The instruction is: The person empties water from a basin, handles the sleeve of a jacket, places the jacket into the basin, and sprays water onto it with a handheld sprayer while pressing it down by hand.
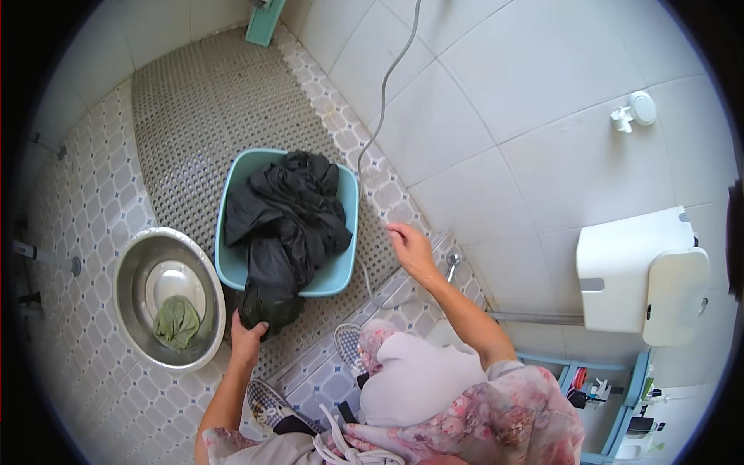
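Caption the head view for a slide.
The left hand grips black fabric spilling from a blue tub; a metal basin holding green cloth stands alongside.

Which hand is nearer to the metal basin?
Left. The left hand holds black fabric beside the metal basin; the right hand is farther away, past the blue tub's opposite side.

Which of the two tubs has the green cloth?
The metal tub: the green cloth lies in it, while the blue tub holds black cloth.

Clothing point(291, 217) is black; tub point(329, 284), teal; rag point(177, 324), green; top point(531, 411), floral.
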Demonstrator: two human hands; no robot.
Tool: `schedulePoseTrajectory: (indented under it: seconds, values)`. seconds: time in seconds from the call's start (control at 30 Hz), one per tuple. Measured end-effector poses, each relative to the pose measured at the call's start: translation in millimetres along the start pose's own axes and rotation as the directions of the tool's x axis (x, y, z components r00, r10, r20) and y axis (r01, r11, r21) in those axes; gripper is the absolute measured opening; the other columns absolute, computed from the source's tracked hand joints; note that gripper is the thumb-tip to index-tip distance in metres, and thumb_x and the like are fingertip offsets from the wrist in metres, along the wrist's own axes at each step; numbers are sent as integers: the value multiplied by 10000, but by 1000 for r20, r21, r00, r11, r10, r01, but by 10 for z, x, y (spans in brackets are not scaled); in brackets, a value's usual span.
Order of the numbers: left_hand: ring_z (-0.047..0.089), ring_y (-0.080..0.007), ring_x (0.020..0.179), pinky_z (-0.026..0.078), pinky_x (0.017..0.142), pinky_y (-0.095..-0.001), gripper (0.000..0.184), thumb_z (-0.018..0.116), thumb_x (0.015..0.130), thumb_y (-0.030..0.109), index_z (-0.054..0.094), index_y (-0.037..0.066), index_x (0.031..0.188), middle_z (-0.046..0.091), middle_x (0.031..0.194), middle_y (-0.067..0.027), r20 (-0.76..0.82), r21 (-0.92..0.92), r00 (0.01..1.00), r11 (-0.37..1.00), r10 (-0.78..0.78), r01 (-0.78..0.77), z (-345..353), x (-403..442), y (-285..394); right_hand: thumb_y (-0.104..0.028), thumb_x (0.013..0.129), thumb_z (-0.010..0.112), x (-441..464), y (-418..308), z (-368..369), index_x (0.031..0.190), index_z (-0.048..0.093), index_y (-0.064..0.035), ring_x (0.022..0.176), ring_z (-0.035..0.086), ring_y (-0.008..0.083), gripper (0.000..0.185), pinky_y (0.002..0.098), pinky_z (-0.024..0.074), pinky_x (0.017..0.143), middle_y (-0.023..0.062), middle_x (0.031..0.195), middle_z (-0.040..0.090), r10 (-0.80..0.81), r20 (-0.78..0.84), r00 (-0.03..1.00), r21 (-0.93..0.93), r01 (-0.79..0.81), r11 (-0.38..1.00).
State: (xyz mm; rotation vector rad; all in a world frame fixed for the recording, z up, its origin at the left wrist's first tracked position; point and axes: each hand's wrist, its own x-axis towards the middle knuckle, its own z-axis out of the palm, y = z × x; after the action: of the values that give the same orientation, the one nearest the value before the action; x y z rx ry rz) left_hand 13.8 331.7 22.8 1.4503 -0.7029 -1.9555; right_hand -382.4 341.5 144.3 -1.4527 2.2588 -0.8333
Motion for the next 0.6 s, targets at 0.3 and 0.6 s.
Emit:
schedulePoseTrajectory:
  seconds: [0.3,0.6]
  values:
    - [557,-252,1139,439,996,-357,744,640,713,-85,333,-45,1389,549,1258,-144,-31,-28,1000,1000,-5,4,-49,-14,-50,-298,819,650,-962,1372,-832,1361,402,66,1251,466,391,699,432,349,1062,265,1342,489,374,-278,885,-613,-463,640]
    - [546,-229,1130,438,950,-359,878,652,731,-23,198,0,1482,542,1281,-117,-66,-79,978,978,-199,194,-29,-109,162,-290,694,684,-1402,2093,-522,1231,543,37,974,648,365,644,416,481,901,193,996,683,682,-203,703,-475,-680,559]
